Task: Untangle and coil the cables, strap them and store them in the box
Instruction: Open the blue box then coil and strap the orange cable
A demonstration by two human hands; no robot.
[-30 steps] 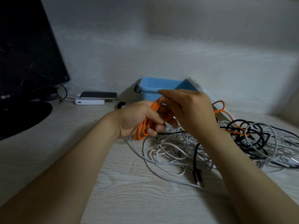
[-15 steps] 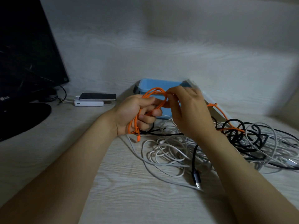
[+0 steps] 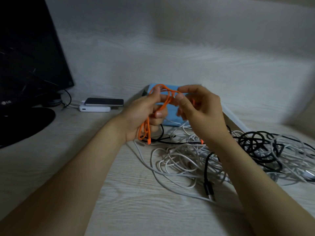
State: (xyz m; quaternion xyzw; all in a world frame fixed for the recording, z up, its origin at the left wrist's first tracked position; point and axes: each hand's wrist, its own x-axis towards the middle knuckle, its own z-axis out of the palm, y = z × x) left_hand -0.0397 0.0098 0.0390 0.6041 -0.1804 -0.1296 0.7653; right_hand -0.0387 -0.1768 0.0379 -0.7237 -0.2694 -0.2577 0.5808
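Note:
An orange cable (image 3: 147, 128) is looped in several turns through my left hand (image 3: 144, 114), which grips the coil above the desk. My right hand (image 3: 199, 109) pinches the cable's upper strand between thumb and fingers, just right of the left hand. One orange plug hangs below my left palm; another orange end peeks out under my right wrist. Behind both hands stands the blue box (image 3: 170, 120), mostly hidden. A tangle of white and black cables (image 3: 221, 155) lies on the desk under and right of my right arm.
A black monitor (image 3: 29, 57) on a round stand fills the left side. A phone (image 3: 104, 101) lies on a white power bank by the wall. A clear lid (image 3: 237, 121) leans right of the box. The pale wooden desk (image 3: 144, 210) runs to the near edge.
Both hands have risen a little with the orange cable. The loose orange strand that trailed into the right-hand tangle has been drawn in, and the coil hangs longer from my left hand.

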